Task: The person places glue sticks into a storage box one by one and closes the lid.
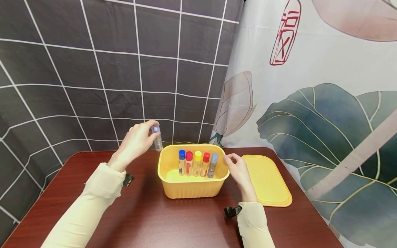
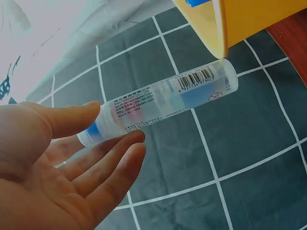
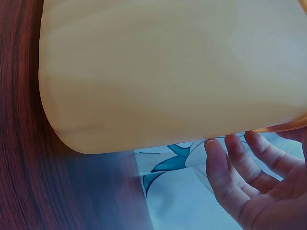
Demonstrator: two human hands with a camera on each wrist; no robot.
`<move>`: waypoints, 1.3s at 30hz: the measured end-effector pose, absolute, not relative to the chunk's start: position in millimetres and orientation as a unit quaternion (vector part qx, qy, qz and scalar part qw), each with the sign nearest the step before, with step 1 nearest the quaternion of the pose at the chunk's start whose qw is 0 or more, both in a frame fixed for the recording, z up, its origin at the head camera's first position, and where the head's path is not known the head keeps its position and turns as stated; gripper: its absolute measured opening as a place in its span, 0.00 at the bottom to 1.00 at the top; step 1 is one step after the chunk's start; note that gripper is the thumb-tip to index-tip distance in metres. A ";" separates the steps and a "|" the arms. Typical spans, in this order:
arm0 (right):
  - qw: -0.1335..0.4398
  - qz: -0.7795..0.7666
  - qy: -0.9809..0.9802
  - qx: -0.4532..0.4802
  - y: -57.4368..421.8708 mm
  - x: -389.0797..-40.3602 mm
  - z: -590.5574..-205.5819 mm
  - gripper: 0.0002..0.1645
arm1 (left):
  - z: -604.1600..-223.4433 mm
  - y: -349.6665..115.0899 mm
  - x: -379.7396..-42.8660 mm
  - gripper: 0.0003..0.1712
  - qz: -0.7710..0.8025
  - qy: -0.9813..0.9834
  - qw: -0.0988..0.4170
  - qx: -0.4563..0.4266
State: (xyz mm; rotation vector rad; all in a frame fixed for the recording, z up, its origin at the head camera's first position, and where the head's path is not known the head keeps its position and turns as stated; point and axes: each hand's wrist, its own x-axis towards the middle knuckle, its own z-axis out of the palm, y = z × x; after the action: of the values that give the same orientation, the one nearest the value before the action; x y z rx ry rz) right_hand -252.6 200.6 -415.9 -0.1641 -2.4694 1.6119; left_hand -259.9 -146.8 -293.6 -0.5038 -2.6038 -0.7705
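Observation:
My left hand (image 1: 136, 139) pinches one end of a clear glue stick (image 1: 157, 138) between thumb and fingers. Held tilted beside the yellow box's left rim, the tube shows a printed barcode label in the left wrist view, where the other fingers spread below it. Inside the yellow plastic box (image 1: 193, 190) several glue sticks (image 1: 196, 164) stand in a row, with blue, red, yellow and grey-blue caps. My right hand (image 1: 239, 172) grips the box at its right rim. Its fingertips lie along the box's outer wall (image 3: 168, 96) in the right wrist view.
A yellow lid (image 1: 269, 181) lies flat on the dark red wooden table (image 1: 139, 213), to the right of the box. Behind the table hang a dark grey cloth with white grid lines (image 1: 118, 72) and a white cloth with a leaf print (image 1: 297, 131).

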 end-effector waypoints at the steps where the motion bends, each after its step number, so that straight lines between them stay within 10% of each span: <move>1: 0.094 0.544 -0.832 -0.055 200.5 -252.7 -415.9 0.19 | -293.3 -146.2 -259.8 0.15 -0.274 -0.926 0.189 -0.179; 25: 0.096 0.538 -0.836 -0.054 200.4 -253.1 -416.5 0.19 | -301.2 -123.0 -260.7 0.16 -0.266 -0.927 0.159 -0.212; 39: 0.097 0.542 -0.833 -0.049 201.1 -253.5 -417.4 0.19 | -329.6 -113.2 -273.1 0.17 -0.293 -0.934 0.049 -0.198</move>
State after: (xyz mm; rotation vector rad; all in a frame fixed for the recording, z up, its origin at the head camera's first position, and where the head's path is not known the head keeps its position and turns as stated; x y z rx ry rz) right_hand -253.5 201.1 -417.4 -0.1456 -2.4676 1.6062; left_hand -273.1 -113.2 -329.6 -0.6023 -2.8467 -0.8931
